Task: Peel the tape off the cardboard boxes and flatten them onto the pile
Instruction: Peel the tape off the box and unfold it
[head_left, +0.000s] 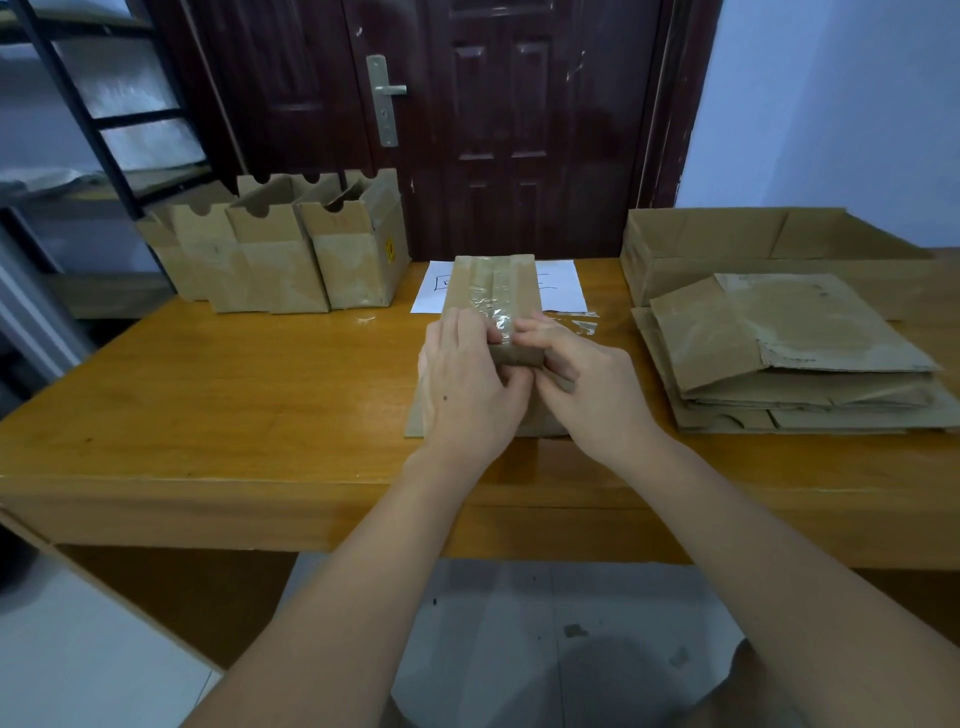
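Note:
A small cardboard box (493, 291) lies on its side in the middle of the wooden table (234, 374), a strip of clear tape (501, 312) running along its top face. My left hand (467, 384) grips the box's near end, thumb on the tape. My right hand (587, 384) pinches the tape's near end at the box corner. A loose piece of peeled tape (574, 322) lies just right of the box. At the right sits the pile of flattened boxes (789, 353).
Several upright open boxes (291, 249) stand at the table's back left. A white sheet of paper (563, 288) lies under the box. A large shallow cardboard tray (727, 244) stands behind the pile. Behind the table are a dark door and a black ladder.

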